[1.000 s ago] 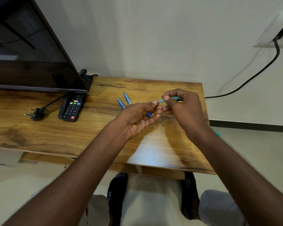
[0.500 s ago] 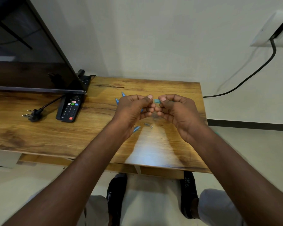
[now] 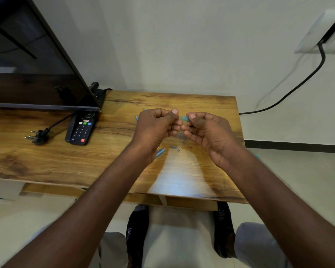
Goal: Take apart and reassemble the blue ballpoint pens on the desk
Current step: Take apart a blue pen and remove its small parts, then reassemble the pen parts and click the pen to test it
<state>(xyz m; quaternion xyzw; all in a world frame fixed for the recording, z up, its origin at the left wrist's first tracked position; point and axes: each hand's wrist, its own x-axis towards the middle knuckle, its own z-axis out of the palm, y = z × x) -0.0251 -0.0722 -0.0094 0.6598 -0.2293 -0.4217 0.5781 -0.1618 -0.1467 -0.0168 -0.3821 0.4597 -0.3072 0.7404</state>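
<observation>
Both hands hover side by side above the wooden desk [image 3: 191,171]. My right hand [image 3: 209,132] pinches a short light-blue pen piece [image 3: 185,118] between thumb and fingers. My left hand [image 3: 159,124] has its fingers curled with the thumb on top; what it holds is hidden. A blue pen part [image 3: 160,152] lies on the desk below my left wrist. Two tiny grey parts [image 3: 173,146] [image 3: 178,150] lie just right of it. Tips of two more blue pens [image 3: 137,118] peek out behind my left hand.
A black remote [image 3: 81,128] lies at the desk's left, beside a loose plug [image 3: 37,135] and cable. A dark TV screen [image 3: 37,74] stands at far left. A wall socket [image 3: 321,31] with a black cable is at upper right. My feet show below the desk edge.
My hands have drawn slightly apart, with a small gap between them now. A blue part that my left hand held a second ago lies on the desk.
</observation>
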